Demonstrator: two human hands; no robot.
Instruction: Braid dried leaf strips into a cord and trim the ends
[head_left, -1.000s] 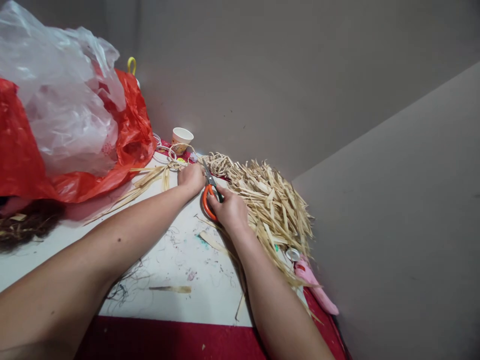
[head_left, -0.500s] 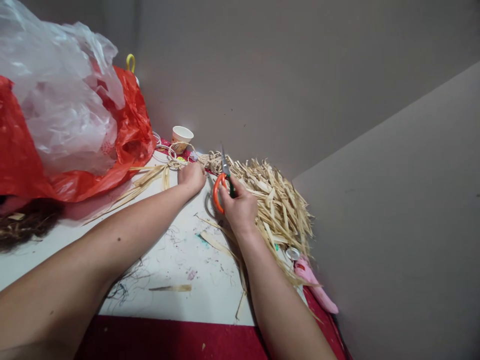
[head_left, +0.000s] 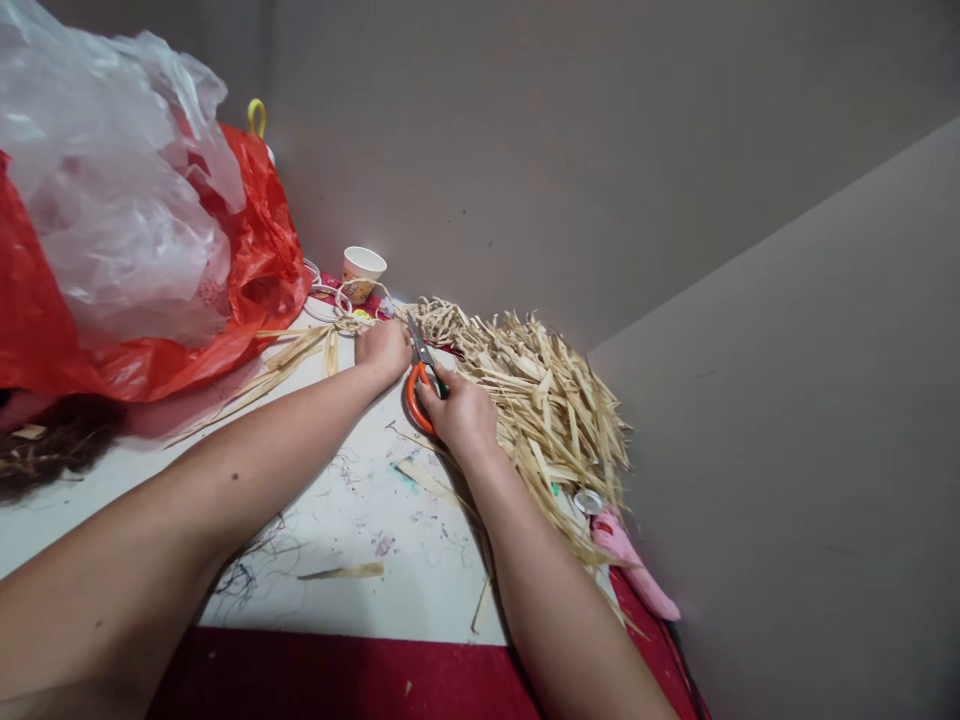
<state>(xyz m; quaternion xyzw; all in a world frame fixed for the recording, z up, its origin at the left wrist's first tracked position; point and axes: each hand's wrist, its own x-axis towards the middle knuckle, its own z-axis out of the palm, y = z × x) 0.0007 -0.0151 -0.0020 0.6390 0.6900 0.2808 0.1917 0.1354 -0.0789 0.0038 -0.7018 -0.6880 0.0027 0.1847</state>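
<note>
My left hand (head_left: 384, 350) is closed on a straw cord (head_left: 349, 324); its fingertips and the part inside them are hidden. Loose pale straw strips (head_left: 292, 360) fan out to the left of this hand. In my right hand (head_left: 466, 415) is a pair of scissors (head_left: 418, 398) with orange and dark handles. Their blades point up and left, with the tips close beside my left hand. Just beyond the blades, braided straw (head_left: 442, 325) runs into a large heap of dry straw strips (head_left: 559, 390) along the wall.
A paper cup (head_left: 364, 270) stands behind my left hand, near a coil of white cord (head_left: 321, 308). Red and clear plastic bags (head_left: 262, 240) bulge on the left, above a brown fibre bundle (head_left: 60, 445). A pink glue gun-like object (head_left: 637, 570) and white roll (head_left: 588, 501) lie right.
My right hand has moved left with the scissors, and the blades have tilted left toward my left hand. The left hand stays in about the same place.
</note>
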